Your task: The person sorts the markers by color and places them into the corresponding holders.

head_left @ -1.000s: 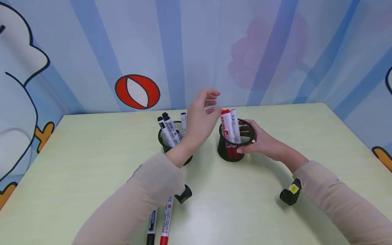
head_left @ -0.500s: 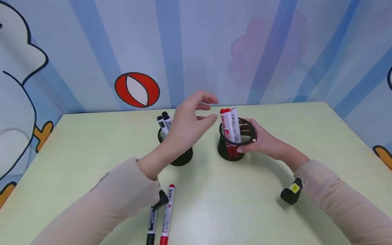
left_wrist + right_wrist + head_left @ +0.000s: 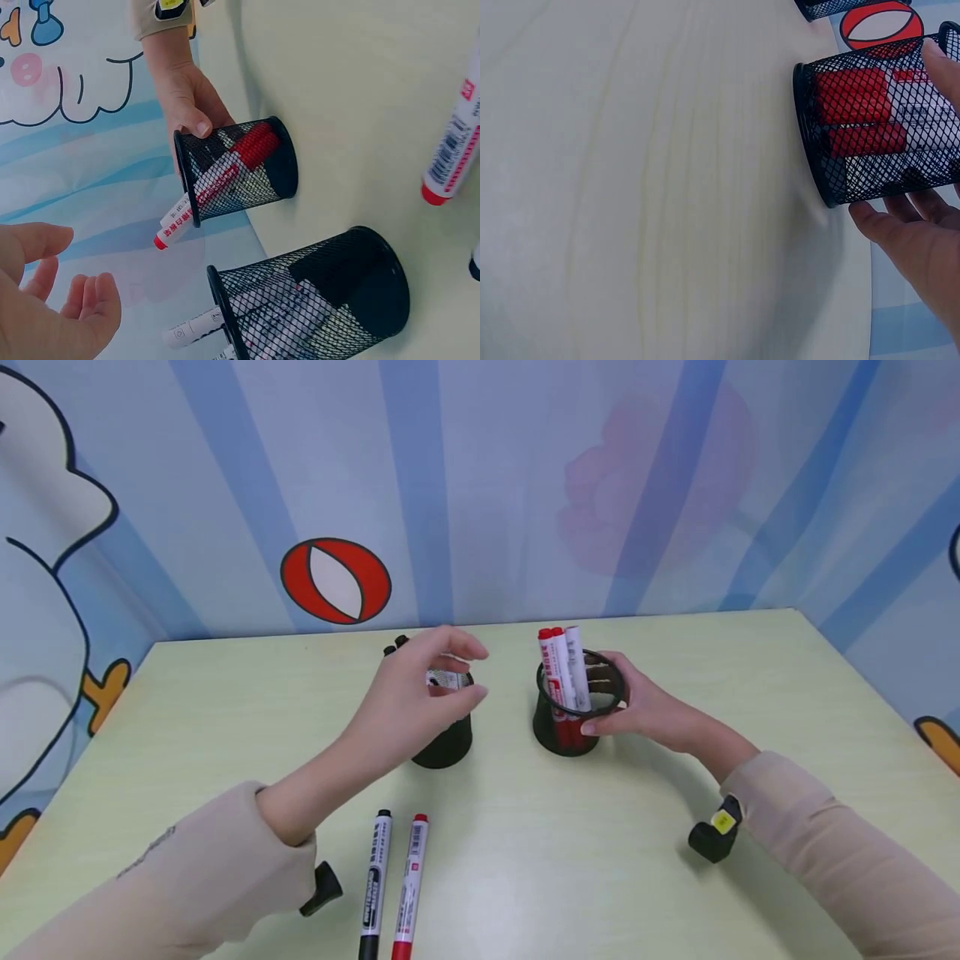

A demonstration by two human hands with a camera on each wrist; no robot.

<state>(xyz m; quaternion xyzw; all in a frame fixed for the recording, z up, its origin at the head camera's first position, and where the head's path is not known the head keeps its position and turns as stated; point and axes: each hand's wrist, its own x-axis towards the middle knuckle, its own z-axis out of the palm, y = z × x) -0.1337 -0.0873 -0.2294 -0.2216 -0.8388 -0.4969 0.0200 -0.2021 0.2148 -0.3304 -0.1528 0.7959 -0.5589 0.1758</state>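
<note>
My right hand [image 3: 651, 712] grips the side of a black mesh pen cup [image 3: 546, 727], thumb on the near side and fingers behind. Several red-capped whiteboard markers [image 3: 556, 668] stand in that cup. In the right wrist view the mesh shows red ends low in the cup. My left hand [image 3: 401, 697] is in the air in front of a second mesh cup [image 3: 447, 747], fingers loosely bent and nothing between them. Black-capped markers [image 3: 395, 644] poke out of this second cup, partly hidden by the hand. In the left wrist view, the left fingers are apart from both cups.
A black marker [image 3: 374, 885] and a red marker [image 3: 409, 887] lie side by side on the pale table [image 3: 570, 860], near the front. Behind the table stands a blue wall [image 3: 495, 485] with cartoon pictures. A small black camera [image 3: 715, 832] hangs at the right sleeve.
My left hand has drawn back from beside the right cup, moving left and down toward the near side. The two loose markers have come into fuller view. The right hand stays on its cup.
</note>
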